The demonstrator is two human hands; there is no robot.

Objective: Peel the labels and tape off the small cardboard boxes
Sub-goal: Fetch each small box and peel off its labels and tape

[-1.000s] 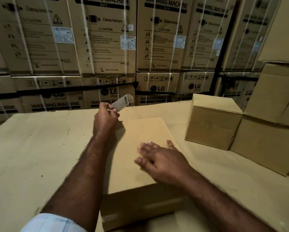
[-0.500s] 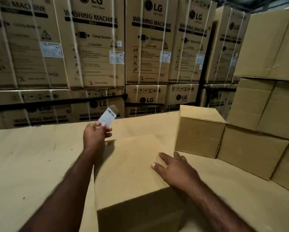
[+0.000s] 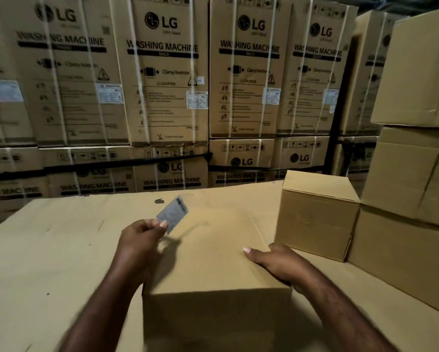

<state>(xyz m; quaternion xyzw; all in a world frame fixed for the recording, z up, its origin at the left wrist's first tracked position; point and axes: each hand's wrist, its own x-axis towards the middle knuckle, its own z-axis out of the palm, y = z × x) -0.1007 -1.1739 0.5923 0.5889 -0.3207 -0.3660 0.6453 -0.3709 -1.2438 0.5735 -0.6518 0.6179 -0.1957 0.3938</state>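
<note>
The left hand (image 3: 142,237) pinches a small pale label (image 3: 173,214) by its lower corner, with thumb and fingertips closed together on it. The label is off the cardboard and held tilted in the air, above the far left part of the box (image 3: 213,255). Dark print runs along its upper edge but is too blurred to read. Its shadow falls on the box top just beneath it.

The box sits right in front of the person on a cardboard sheet (image 3: 48,250). Its top is plain brown and its near face is in shade. The right hand (image 3: 279,262) clasps the box's right top edge. 1 digit lies flat on the top, pointing left, and the other fingers bend over the right side, where they are hidden.

Just beyond the right hand a 2nd box (image 3: 315,219) stands closed on the sheet, near the first but apart from it. Just beside it on the right is a stack (image 3: 403,179) of bigger plain boxes, at least 3 high. A dark spot (image 3: 159,200) marks the sheet near its far edge. Behind the sheet stands a wall of cartons (image 3: 162,72) printed "LG WASHING MACHINE", bound with white straps and bearing pale stickers.
</note>
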